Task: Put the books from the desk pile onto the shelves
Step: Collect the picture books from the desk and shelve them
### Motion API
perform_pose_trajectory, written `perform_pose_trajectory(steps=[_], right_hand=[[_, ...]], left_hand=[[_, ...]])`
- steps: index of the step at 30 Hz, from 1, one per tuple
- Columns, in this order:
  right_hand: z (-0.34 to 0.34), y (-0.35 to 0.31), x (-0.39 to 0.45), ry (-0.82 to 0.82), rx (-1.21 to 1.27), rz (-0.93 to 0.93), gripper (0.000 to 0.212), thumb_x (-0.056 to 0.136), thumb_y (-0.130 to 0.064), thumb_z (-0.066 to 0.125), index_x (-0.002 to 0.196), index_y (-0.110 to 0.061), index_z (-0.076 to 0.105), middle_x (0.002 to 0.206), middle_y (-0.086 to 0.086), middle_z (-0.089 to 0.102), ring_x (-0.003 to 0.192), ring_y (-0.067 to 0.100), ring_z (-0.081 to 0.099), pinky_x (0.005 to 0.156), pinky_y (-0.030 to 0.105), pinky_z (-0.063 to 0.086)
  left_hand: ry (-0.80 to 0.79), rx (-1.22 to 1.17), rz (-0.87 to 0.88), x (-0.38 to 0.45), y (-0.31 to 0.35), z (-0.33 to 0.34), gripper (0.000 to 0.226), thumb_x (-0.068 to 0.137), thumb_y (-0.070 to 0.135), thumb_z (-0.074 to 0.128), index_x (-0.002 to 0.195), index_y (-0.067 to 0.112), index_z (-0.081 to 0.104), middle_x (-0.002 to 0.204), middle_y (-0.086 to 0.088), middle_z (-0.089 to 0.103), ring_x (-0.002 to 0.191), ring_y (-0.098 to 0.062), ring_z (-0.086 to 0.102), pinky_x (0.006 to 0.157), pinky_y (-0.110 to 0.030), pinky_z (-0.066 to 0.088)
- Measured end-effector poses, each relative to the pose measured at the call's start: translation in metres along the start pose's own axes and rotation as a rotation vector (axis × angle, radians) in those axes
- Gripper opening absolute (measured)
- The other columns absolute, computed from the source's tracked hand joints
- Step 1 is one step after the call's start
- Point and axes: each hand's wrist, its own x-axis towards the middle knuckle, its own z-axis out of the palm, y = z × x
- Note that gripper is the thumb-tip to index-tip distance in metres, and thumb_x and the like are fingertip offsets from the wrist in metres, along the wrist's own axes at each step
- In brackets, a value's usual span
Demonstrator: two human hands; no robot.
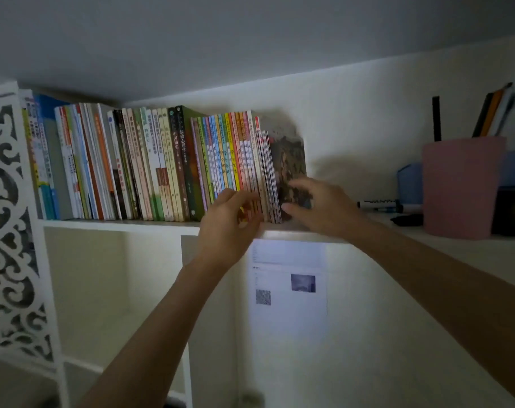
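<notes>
Both hands at the right end of the book row, mid-frame.

I see the left hand (231, 222) reaching up, fingers curled against the lower spines of the row of books (150, 166) on the shelf (118, 224); motion blur hides whether it pinches one. The right hand (321, 206) lies flat, fingers extended, pressing the end book (288, 160), whose cover is dim. A pink holder (462, 187) stands at right.

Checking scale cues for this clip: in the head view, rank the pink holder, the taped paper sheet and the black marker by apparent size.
1. Paper sheet, largest.
2. Pink holder, close behind; its distance from the camera differs, so true order is unsure.
3. Black marker, clearly smallest.
</notes>
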Motion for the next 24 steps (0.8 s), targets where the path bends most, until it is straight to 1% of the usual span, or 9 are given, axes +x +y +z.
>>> perform_pose_trajectory(steps=[2, 3, 5, 7, 12, 15, 17, 20, 24], right_hand=[[-0.002, -0.005, -0.032, 0.287, -0.109, -0.231, 0.018, 0.090, -0.019, 0.063, 0.105, -0.013, 0.070, 0.102, 0.004, 0.070, 0.088, 0.014, 0.061, 0.079, 0.035, 0.053], [0.001, -0.005, -0.055, 0.361, -0.153, -0.326, 0.014, 0.089, -0.017, 0.061, 0.098, -0.011, 0.071, 0.095, 0.004, 0.070, 0.085, 0.016, 0.060, 0.077, 0.033, 0.053], [0.015, 0.004, -0.109, 0.347, -0.222, -0.440, 0.012, 0.088, -0.014, 0.061, 0.093, -0.010, 0.071, 0.092, 0.004, 0.069, 0.086, 0.018, 0.060, 0.079, 0.028, 0.048], [0.031, 0.026, -0.168, 0.207, -0.281, -0.417, 0.014, 0.085, -0.012, 0.061, 0.094, -0.012, 0.071, 0.095, 0.003, 0.068, 0.088, 0.020, 0.060, 0.078, 0.029, 0.048], [0.081, 0.112, -0.319, -0.319, -0.251, 0.140, 0.027, 0.086, -0.016, 0.060, 0.113, -0.020, 0.065, 0.111, 0.000, 0.061, 0.098, 0.021, 0.060, 0.076, 0.034, 0.052], [0.112, 0.158, -0.405, -0.503, -0.218, 0.434, 0.032, 0.091, -0.019, 0.057, 0.123, -0.021, 0.059, 0.122, 0.002, 0.056, 0.104, 0.023, 0.057, 0.082, 0.033, 0.050], [0.133, 0.184, -0.453, -0.639, -0.212, 0.610, 0.037, 0.095, -0.022, 0.055, 0.131, -0.015, 0.054, 0.129, 0.007, 0.053, 0.109, 0.024, 0.055, 0.090, 0.033, 0.047], [0.165, 0.215, -0.515, -0.707, -0.155, 0.802, 0.043, 0.095, -0.030, 0.058, 0.134, -0.014, 0.051, 0.117, 0.008, 0.055, 0.089, 0.019, 0.053, 0.086, 0.036, 0.050], [0.204, 0.225, -0.563, -0.787, -0.156, 1.005, 0.077, 0.084, -0.055, 0.065, 0.147, -0.027, 0.033, 0.146, 0.003, 0.039, 0.127, 0.024, 0.045, 0.104, 0.039, 0.040]], left_hand=[[0.092, -0.029, 0.054, -0.033, 0.009, -0.004, 0.019, 0.087, 0.017, 0.068, 0.105, 0.013, 0.068, 0.100, -0.001, 0.063, 0.084, -0.012, 0.060, 0.075, -0.023, 0.053], [0.106, -0.039, 0.065, -0.053, 0.014, -0.003, 0.016, 0.087, 0.018, 0.067, 0.102, 0.012, 0.068, 0.097, -0.001, 0.065, 0.083, -0.011, 0.059, 0.074, -0.021, 0.052], [0.076, -0.060, 0.093, -0.098, 0.021, 0.006, 0.014, 0.086, 0.016, 0.065, 0.099, 0.010, 0.068, 0.092, -0.002, 0.066, 0.080, -0.014, 0.060, 0.073, -0.024, 0.051], [-0.036, -0.100, 0.068, -0.144, 0.023, 0.027, 0.015, 0.086, 0.014, 0.065, 0.100, 0.011, 0.069, 0.090, -0.002, 0.065, 0.079, -0.015, 0.060, 0.073, -0.028, 0.052], [-0.405, -0.157, -0.205, -0.282, 0.014, 0.111, 0.025, 0.080, 0.016, 0.068, 0.105, 0.019, 0.065, 0.096, 0.001, 0.060, 0.081, -0.014, 0.058, 0.077, -0.038, 0.054], [-0.615, -0.199, -0.388, -0.374, 0.008, 0.167, 0.032, 0.079, 0.016, 0.069, 0.110, 0.015, 0.064, 0.102, -0.005, 0.061, 0.089, -0.020, 0.059, 0.080, -0.044, 0.054], [-0.792, -0.180, -0.497, -0.429, 0.006, 0.201, 0.039, 0.082, 0.017, 0.071, 0.119, 0.011, 0.060, 0.112, -0.011, 0.058, 0.103, -0.027, 0.056, 0.091, -0.043, 0.049], [-1.007, -0.180, -0.647, -0.490, 0.003, 0.243, 0.057, 0.086, 0.026, 0.070, 0.136, 0.010, 0.047, 0.131, -0.016, 0.047, 0.123, -0.034, 0.043, 0.102, -0.036, 0.035], [-1.185, -0.053, -0.835, -0.533, 0.008, 0.287, 0.089, 0.086, 0.044, 0.067, 0.150, 0.008, 0.017, 0.142, -0.018, 0.032, 0.130, -0.035, 0.032, 0.106, -0.038, 0.030]])
